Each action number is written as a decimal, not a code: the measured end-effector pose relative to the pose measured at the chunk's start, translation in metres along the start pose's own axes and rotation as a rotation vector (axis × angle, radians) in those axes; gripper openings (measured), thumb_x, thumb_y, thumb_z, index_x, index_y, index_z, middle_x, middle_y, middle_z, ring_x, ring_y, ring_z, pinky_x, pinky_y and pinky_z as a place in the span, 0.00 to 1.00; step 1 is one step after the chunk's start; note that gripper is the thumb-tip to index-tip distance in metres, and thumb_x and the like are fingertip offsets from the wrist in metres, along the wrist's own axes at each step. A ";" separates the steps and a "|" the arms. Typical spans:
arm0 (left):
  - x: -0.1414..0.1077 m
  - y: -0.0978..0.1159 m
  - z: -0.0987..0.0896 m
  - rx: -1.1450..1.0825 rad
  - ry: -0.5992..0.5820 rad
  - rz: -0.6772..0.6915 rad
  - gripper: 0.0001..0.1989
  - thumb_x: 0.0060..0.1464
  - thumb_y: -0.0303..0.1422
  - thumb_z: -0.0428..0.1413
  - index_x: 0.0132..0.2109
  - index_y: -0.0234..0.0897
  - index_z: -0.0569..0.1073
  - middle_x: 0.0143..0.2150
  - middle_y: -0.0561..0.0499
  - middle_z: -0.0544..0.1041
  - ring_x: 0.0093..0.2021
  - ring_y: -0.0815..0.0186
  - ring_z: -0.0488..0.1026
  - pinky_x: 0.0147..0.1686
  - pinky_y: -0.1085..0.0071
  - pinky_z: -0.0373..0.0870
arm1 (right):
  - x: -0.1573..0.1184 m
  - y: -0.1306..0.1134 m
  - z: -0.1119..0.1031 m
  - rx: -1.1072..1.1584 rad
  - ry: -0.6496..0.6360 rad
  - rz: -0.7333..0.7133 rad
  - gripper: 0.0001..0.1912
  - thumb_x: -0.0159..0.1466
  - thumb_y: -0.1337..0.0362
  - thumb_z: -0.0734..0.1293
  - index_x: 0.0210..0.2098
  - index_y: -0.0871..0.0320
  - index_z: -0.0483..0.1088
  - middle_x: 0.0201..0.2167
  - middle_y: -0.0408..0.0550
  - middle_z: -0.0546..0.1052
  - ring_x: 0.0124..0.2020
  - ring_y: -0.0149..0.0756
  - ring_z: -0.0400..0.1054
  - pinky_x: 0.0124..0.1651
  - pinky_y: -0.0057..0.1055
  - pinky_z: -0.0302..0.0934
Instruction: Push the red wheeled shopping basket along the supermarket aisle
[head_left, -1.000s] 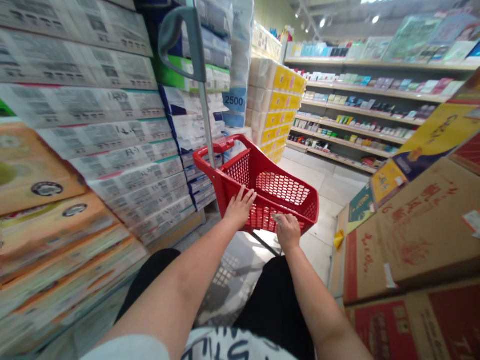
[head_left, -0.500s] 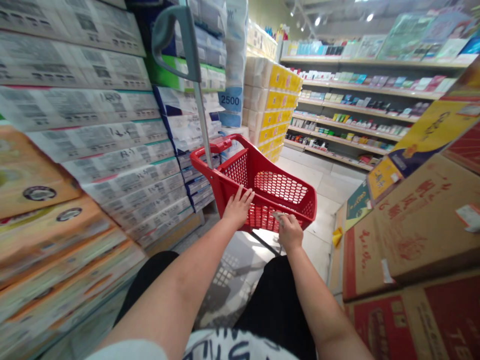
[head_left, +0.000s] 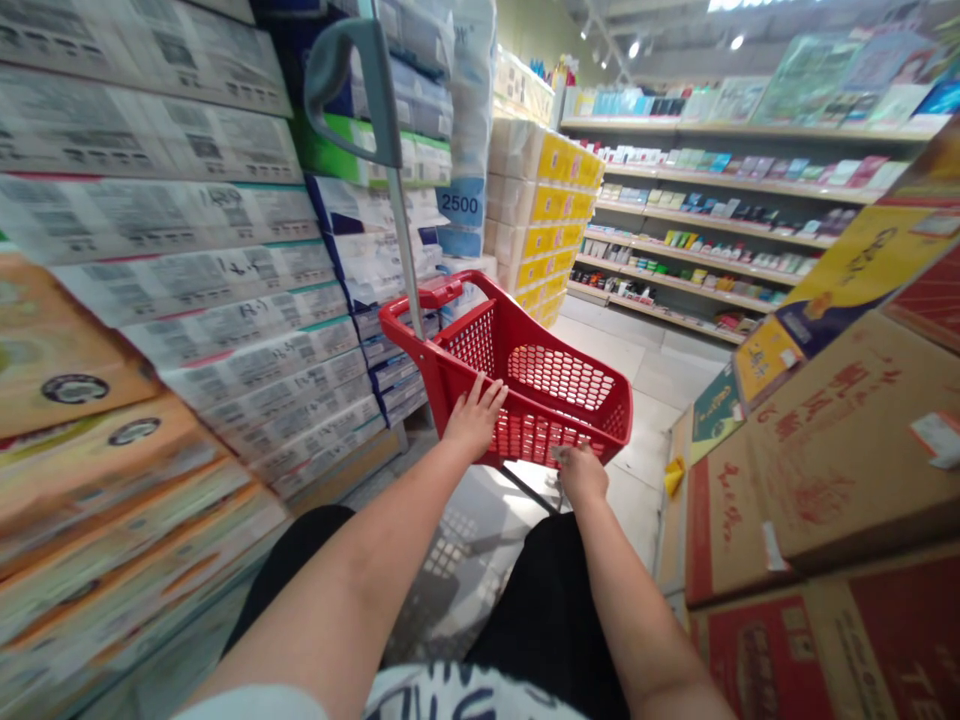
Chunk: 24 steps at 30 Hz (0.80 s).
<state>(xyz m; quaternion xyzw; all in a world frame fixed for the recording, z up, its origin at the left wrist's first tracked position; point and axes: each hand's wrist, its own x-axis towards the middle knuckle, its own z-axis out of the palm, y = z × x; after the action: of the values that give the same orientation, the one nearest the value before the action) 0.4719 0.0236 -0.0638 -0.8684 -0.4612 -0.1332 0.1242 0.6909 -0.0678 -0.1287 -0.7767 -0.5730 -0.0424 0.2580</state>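
Observation:
A red plastic shopping basket cart [head_left: 555, 375] with perforated sides and a long metal pull bar stands in front of my knees. My left hand [head_left: 475, 418] lies flat on its near rim, fingers stretched and slightly spread. Lower on the same side wall, my right hand [head_left: 583, 474] is closed in a pinch. A small crumpled greyish wipe [head_left: 559, 453] sticks out from its fingers against the perforated wall. The cart's grey handle [head_left: 382, 95] rises above the left end. No goods show inside the basket.
Stacked paper packs [head_left: 240, 270] rise on the left, and yellow-and-white packs [head_left: 551, 200] stand behind the cart. Cardboard boxes [head_left: 825, 440] line the right side. Shelves [head_left: 712, 205] of small goods run across the back. Pale floor tiles [head_left: 645, 415] lie beyond the cart.
My right hand has slid a little downward along the basket's side with the wipe. The left hand stays on the rim, and the cart has not moved.

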 end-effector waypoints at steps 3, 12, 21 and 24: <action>0.000 0.000 0.001 0.003 -0.006 -0.003 0.33 0.59 0.28 0.43 0.70 0.44 0.48 0.72 0.53 0.48 0.72 0.54 0.30 0.60 0.52 0.59 | -0.001 0.006 0.002 0.034 0.121 -0.035 0.13 0.58 0.71 0.64 0.39 0.54 0.75 0.38 0.48 0.70 0.37 0.36 0.64 0.34 0.28 0.57; -0.002 -0.004 -0.003 -0.007 -0.017 0.022 0.35 0.56 0.24 0.42 0.70 0.42 0.49 0.72 0.56 0.46 0.72 0.54 0.31 0.60 0.50 0.58 | 0.002 0.001 0.009 0.160 0.254 -0.202 0.16 0.62 0.71 0.59 0.46 0.56 0.73 0.42 0.50 0.70 0.43 0.37 0.65 0.45 0.30 0.63; 0.004 -0.005 -0.010 -0.029 -0.073 0.034 0.36 0.54 0.21 0.41 0.70 0.40 0.48 0.72 0.55 0.47 0.72 0.54 0.31 0.53 0.59 0.69 | 0.012 -0.037 0.021 0.343 0.270 -0.378 0.18 0.65 0.70 0.56 0.49 0.58 0.72 0.49 0.54 0.70 0.52 0.39 0.64 0.56 0.36 0.63; 0.004 -0.006 -0.009 -0.019 -0.092 0.031 0.36 0.55 0.22 0.41 0.70 0.41 0.47 0.72 0.57 0.45 0.72 0.54 0.30 0.48 0.62 0.72 | 0.016 -0.055 0.026 0.398 0.217 -0.430 0.18 0.65 0.70 0.55 0.47 0.58 0.73 0.45 0.53 0.72 0.49 0.38 0.66 0.52 0.35 0.65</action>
<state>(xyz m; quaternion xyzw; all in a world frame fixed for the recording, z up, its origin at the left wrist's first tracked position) 0.4686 0.0272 -0.0537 -0.8817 -0.4517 -0.0956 0.0966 0.6407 -0.0303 -0.1263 -0.5630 -0.6903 -0.0657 0.4496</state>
